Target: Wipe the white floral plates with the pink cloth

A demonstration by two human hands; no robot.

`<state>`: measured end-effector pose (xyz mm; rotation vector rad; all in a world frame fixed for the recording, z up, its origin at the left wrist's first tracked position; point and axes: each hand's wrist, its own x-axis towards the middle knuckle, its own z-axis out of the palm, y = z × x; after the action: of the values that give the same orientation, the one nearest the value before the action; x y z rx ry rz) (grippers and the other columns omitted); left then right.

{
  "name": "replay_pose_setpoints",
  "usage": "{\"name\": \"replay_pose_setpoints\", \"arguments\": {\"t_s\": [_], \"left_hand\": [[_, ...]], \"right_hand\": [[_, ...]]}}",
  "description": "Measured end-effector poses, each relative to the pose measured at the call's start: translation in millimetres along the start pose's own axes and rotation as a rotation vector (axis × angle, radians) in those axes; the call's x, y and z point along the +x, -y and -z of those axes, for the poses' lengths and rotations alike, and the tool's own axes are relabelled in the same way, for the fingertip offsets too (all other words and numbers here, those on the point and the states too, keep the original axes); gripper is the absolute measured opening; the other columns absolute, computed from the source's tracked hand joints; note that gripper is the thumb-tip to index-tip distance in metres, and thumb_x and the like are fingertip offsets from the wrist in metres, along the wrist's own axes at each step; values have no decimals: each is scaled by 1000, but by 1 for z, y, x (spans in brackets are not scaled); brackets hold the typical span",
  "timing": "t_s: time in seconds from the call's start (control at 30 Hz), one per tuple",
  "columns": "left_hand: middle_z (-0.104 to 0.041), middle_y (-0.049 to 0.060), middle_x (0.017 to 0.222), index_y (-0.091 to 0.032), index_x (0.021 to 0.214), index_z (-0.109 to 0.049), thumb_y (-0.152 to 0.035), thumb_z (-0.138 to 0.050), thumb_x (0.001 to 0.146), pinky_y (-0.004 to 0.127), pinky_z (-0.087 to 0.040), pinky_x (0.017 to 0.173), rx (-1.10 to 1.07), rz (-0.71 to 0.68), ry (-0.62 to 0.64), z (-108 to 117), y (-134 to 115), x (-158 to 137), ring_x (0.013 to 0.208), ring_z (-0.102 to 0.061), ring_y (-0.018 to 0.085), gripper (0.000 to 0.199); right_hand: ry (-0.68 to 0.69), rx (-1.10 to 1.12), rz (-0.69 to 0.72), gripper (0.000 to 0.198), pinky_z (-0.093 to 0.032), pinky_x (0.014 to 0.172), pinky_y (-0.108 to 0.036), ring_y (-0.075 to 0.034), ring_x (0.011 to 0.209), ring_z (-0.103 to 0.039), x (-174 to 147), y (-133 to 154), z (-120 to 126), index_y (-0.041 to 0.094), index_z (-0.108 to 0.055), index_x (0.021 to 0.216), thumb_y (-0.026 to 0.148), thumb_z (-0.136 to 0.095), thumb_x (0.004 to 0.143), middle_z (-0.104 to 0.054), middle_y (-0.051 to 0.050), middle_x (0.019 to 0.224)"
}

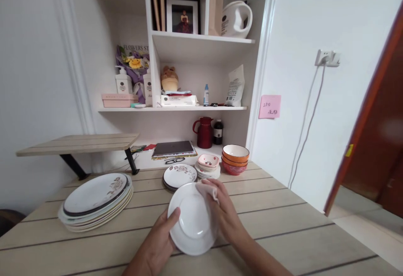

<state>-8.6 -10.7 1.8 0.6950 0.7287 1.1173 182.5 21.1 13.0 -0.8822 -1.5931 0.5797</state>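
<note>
A white plate (194, 221) is held tilted above the near part of the wooden table. My left hand (165, 230) grips its left rim, with the thumb on the upper face. At the plate's upper right, my right hand (223, 206) presses a pale cloth (208, 190) against the rim, its fingers closed over the cloth. Just behind the plate sits a short stack of dark-rimmed plates with a floral pattern (180, 176). Beside that stack, a small pink-patterned square dish (208, 161) rests on several small white saucers (208, 173).
Orange and red bowls (234, 158) are stacked at the back right. A tall stack of oval plates (96, 196) stands at the left, near a raised wooden shelf (78, 141). Behind are eyeglasses (175, 160), a laptop (174, 148), a red jug (204, 133) and a dark bottle (218, 132).
</note>
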Motion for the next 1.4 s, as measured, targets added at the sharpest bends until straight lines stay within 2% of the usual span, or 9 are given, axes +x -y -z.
{"name": "replay_pose_setpoints", "arguments": {"t_s": [0.17,0.33,0.43,0.6,0.83,1.03,1.13,1.3,1.4], "left_hand": [[-71,13,103,-17,126,-54,-30,-67,78,35,-48,82,11,-21,106,-4,9,0,93,-66,25,51],[-70,8,100,-19,110,-64,-22,-74,69,30,-46,80,-33,-123,123,0,19,8,89,-64,20,43],[-70,6,100,-20,109,-64,-19,-76,66,30,-45,82,-44,-142,86,1,20,9,90,-63,20,45],[-70,10,101,-18,110,-63,-22,-72,72,35,-45,87,-73,-49,110,-3,15,4,98,-64,24,40],[-69,13,110,-16,129,-52,-26,-63,82,38,-45,95,-168,-102,70,-3,6,4,109,-61,26,50],[-65,13,120,-17,135,-45,-23,-65,80,37,-45,98,-205,-231,-173,8,-4,11,110,-61,25,59],[-63,14,122,-15,135,-45,-23,-63,81,38,-45,100,-204,-231,-171,10,-5,13,111,-61,25,57],[-61,11,126,-19,136,-45,-26,-63,82,36,-43,102,-215,-185,-84,5,-1,10,115,-58,24,57],[-62,11,125,-19,135,-45,-28,-63,82,36,-43,102,-196,-126,-38,4,2,10,116,-57,24,56]], "right_hand": [[129,-254,101,39,-29,107,-48,-26,127,-39,0,5,-14,29,-50,131,37,-38,94,-45,-8,138],[529,-458,344,40,-10,112,-53,-24,133,-32,-5,44,-15,39,-44,132,37,-45,92,-45,2,141],[634,-507,384,38,-8,113,-52,-23,133,-32,-5,55,-13,41,-47,129,36,-48,91,-45,6,142],[481,-496,350,39,-27,108,-45,-22,130,-36,4,41,-8,37,-50,128,26,-43,92,-47,3,141],[319,-400,238,58,-31,108,-45,-23,134,-34,7,8,-2,31,-44,136,8,-40,84,-39,-3,147],[329,-277,-28,35,-44,96,-40,-24,110,-58,4,-14,4,25,-57,123,28,-43,91,-62,-7,122],[292,-221,14,31,-46,94,-39,-24,105,-60,4,-14,0,26,-62,117,31,-46,90,-65,-7,115],[75,-170,50,41,-40,101,-38,-21,117,-50,6,-14,-3,30,-62,119,15,-43,86,-51,-6,127],[23,-177,18,45,-35,106,-38,-20,121,-44,7,-17,1,33,-63,116,11,-44,82,-46,-4,126]]}}
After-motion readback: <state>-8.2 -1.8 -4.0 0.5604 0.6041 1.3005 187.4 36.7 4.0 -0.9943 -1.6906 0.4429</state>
